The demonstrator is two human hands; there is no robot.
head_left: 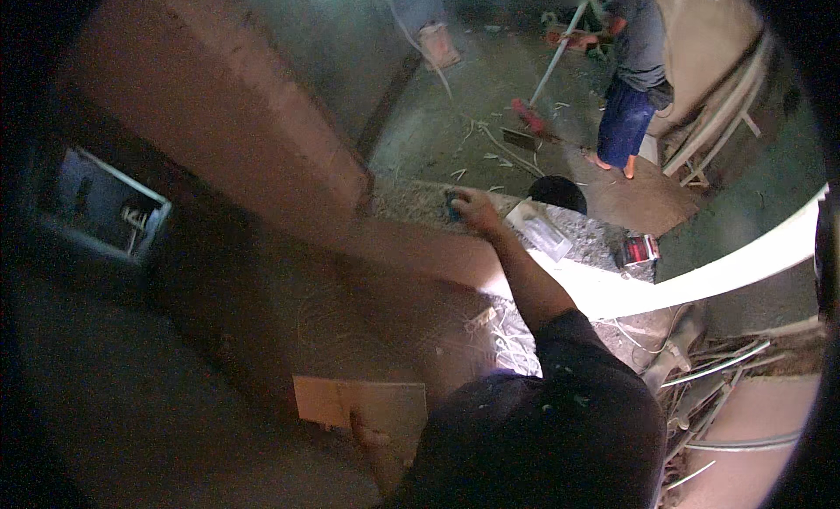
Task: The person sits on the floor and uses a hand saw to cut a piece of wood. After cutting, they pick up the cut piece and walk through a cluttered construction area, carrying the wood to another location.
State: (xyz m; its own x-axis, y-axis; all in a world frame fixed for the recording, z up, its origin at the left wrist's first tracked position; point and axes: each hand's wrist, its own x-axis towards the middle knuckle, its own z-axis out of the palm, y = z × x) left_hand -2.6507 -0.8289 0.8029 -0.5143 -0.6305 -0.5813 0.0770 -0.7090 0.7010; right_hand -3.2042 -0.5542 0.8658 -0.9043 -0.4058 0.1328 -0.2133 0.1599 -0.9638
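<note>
My right arm reaches forward over a rubble-covered ledge [411, 203]. My right hand [477, 211] is closed round a small dark blue object [452, 204], whose kind I cannot make out. Low down, in dim light, my left hand [371, 435] is closed at the lower edge of a pale rectangular board [385, 399]. A thumb or finger lies over the board's face, and the rest of the grip is blurred. Just right of my right hand, a clear plastic piece [544, 235] lies on the ledge. Farther right is a red and black box [640, 250].
A black bucket [557, 194] stands beyond the ledge. Past it, a person [637, 80] holds a broom [528, 115] over the littered floor. A reddish-brown wall [245, 98] rises at left, near a framed opening [109, 203]. Pipes [739, 443] and debris crowd the lower right.
</note>
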